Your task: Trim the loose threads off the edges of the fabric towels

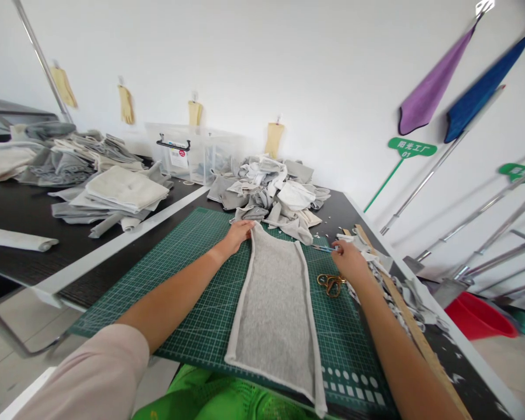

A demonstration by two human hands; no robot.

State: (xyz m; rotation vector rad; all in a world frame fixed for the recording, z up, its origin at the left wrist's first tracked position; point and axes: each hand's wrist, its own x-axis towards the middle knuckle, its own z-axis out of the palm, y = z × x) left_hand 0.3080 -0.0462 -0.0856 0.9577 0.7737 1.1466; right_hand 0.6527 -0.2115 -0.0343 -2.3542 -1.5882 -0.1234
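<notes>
A long light-grey knit fabric piece (280, 303) with rolled edges lies flat on the green cutting mat (179, 286). At its far left corner, my left hand (240, 234) pinches the edge. My right hand (350, 259) is closed around a slim light-blue tool (322, 248) whose thin end points left, close to the fabric's far right corner. Its exact kind is too small to make out. Gold-handled scissors (331, 284) lie on the mat just below my right hand, apart from the fabric.
A loose heap of grey and white cloth (275, 186) sits beyond the mat. Stacked cloth pieces (122, 189) and a clear plastic bin (179, 151) stand left and back. Fabric scraps and a wooden strip (413, 318) run along the right edge. A red bucket (481, 315) is on the floor.
</notes>
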